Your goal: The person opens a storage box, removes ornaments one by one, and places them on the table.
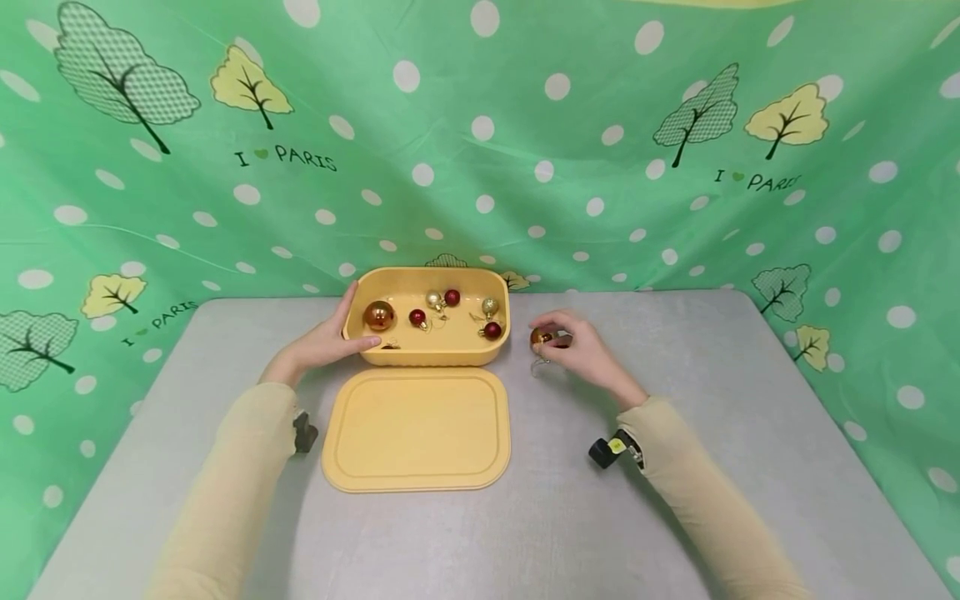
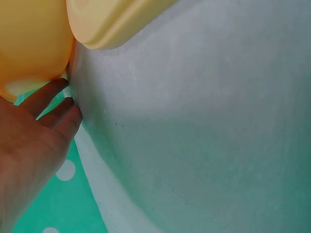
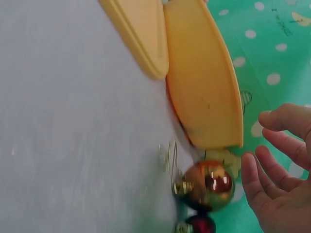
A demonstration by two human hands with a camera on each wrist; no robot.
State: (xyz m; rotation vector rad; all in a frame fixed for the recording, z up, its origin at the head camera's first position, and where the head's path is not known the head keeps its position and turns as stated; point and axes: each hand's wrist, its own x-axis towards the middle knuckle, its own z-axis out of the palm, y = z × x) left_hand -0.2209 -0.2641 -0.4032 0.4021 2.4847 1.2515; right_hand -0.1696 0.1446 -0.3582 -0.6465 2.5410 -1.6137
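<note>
A yellow plastic box [image 1: 431, 357] stands open at the back of the table. My left hand [image 1: 322, 337] holds its left front corner, thumb over the rim and fingers along the outside. Inside lie a large copper-gold ball ornament [image 1: 379, 316] and several small red and gold ones, such as a red ball ornament [image 1: 417, 317]. Right of the box, my right hand [image 1: 573, 343] is around another gold ball ornament [image 3: 209, 187]. In the right wrist view its loosely bent fingers are apart from that ball. A dark red ball ornament [image 3: 200, 224] sits close beside it.
The yellow lid [image 1: 416, 429] lies flat on the grey table [image 1: 555, 517], directly in front of the box. Behind the table hangs a green dotted cloth [image 1: 480, 167], close to the box's back wall.
</note>
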